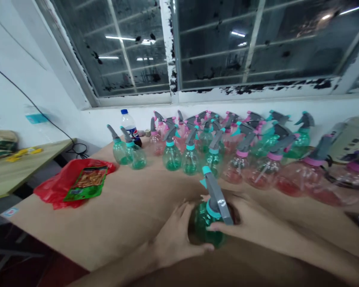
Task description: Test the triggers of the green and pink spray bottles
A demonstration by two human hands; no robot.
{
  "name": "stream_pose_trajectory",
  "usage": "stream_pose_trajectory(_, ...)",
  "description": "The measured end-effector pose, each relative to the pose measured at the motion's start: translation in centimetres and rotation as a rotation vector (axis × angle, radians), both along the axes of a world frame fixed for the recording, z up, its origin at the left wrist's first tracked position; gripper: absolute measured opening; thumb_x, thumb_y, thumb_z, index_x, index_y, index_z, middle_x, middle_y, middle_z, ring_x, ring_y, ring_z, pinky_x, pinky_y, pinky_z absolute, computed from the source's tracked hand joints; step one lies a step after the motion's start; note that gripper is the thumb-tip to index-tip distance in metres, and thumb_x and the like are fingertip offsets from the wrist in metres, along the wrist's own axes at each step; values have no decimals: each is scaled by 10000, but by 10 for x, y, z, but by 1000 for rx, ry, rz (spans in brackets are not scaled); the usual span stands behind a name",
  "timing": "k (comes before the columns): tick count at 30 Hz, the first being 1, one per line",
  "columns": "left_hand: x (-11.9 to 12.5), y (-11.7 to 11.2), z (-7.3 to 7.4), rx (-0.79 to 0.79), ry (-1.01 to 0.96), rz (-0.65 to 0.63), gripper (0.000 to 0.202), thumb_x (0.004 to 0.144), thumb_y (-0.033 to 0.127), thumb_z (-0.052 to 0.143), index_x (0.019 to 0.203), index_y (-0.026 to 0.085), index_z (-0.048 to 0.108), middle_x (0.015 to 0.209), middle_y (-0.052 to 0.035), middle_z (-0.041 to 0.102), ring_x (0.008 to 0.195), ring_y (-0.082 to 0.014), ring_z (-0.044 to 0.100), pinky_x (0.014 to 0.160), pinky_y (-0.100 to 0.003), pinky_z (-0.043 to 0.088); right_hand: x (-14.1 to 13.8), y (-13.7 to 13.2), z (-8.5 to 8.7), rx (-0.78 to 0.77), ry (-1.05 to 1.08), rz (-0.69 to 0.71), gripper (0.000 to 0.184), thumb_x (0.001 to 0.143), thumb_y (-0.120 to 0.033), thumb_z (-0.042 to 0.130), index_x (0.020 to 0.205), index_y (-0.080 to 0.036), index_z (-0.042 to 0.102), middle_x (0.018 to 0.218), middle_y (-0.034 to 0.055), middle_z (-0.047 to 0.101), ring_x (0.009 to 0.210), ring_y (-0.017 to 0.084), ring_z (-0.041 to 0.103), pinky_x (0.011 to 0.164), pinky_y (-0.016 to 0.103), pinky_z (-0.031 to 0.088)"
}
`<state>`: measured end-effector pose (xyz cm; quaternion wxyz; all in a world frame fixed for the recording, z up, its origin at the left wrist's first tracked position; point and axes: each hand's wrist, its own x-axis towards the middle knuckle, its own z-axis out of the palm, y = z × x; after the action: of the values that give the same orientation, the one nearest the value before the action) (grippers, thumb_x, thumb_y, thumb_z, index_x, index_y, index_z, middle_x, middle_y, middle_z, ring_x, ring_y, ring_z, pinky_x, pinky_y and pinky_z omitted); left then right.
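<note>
Green spray bottle (208, 227) with a teal collar and grey trigger head stood at the near edge of the brown tabletop (131, 207), gripped from both sides by one person's bare hands. Left hand (175, 239) curled around the bottle's round body, thumb pressed along its lower front and fingers wrapped over the far side. Right hand (248, 223) closed on the bottle's neck just under the grey trigger head (218, 195), its thumb lying across the teal collar.

Behind the hands, rows of finished spray bottles (221, 147) crowded the far side of the tabletop beneath a grimy window (173, 44) with peeling white paint: green ones toward the left and back, pink ones toward the right. A Pepsi bottle (130, 126) with a blue cap stood among them near the wall. To the left lay a red plastic bag (56, 185) with a green snack packet (88, 182) resting on top of it. A black cable (32, 103) ran down the white wall toward a second table (14, 167) at the far left.
</note>
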<state>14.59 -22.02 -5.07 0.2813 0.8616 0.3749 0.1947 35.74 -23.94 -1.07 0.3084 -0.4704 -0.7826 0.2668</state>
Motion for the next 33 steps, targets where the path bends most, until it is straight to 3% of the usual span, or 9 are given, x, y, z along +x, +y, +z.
stream_pose_trajectory(5,53,-6,-3,-75,-12,-62,831,527,517,773,1217,221,417,1183,-107,536,1124,-321,487,935,-519,394,51,-28,-7,35,-17,-219,632,625,-410,729,1201,-305,492,933,44,662,783,241,634,607,367,517)
stream_pose_trajectory(8,81,-10,-4,-94,5,-111,879,470,508,804,1209,205,437,1154,-110,539,1098,-324,498,924,-514,408,70,-41,-8,34,60,-307,758,638,-406,719,1289,-274,354,975,57,634,802,230,629,645,363,523)
stream_pose_trajectory(11,107,-13,-3,-92,17,-194,806,472,504,801,1156,212,491,1119,-105,548,1070,-327,520,917,-523,418,77,-50,-5,134,127,-354,680,661,-382,702,1251,-263,382,1108,80,587,939,246,596,756,377,511)
stream_pose_trajectory(15,129,-15,-4,-70,25,-228,773,485,541,777,1139,229,508,1089,-117,561,1034,-348,544,874,-552,438,80,-55,-1,244,175,-432,444,717,-341,656,1123,-268,490,1071,55,597,1002,249,562,843,403,472)
stream_pose_trajectory(19,134,-14,-12,-6,36,-224,904,518,581,754,1254,203,389,1212,-162,509,1152,-373,463,929,-576,394,82,-53,-8,207,273,-503,318,757,-331,617,1051,-270,513,994,28,619,928,226,590,818,394,482)
stream_pose_trajectory(23,132,-12,-20,41,48,-250,907,562,637,696,1281,217,336,1285,-169,467,1198,-376,417,961,-606,346,79,-50,-13,261,298,-523,322,784,-329,587,1089,-286,493,1076,35,606,1012,224,564,862,398,465)
stream_pose_trajectory(28,123,-4,-23,161,57,-324,930,583,678,647,1312,231,282,1289,-148,471,1201,-365,418,1005,-616,279,73,-43,-10,243,358,-478,227,778,-310,576,991,-251,527,963,36,623,907,207,599,792,365,494)
stream_pose_trajectory(33,97,14,-27,258,110,-327,807,769,572,552,1380,223,157,1370,-137,387,1268,-328,343,1026,-560,296,72,-27,-13,280,332,-377,217,782,-262,556,996,-229,539,942,28,624,862,184,600,772,338,488)
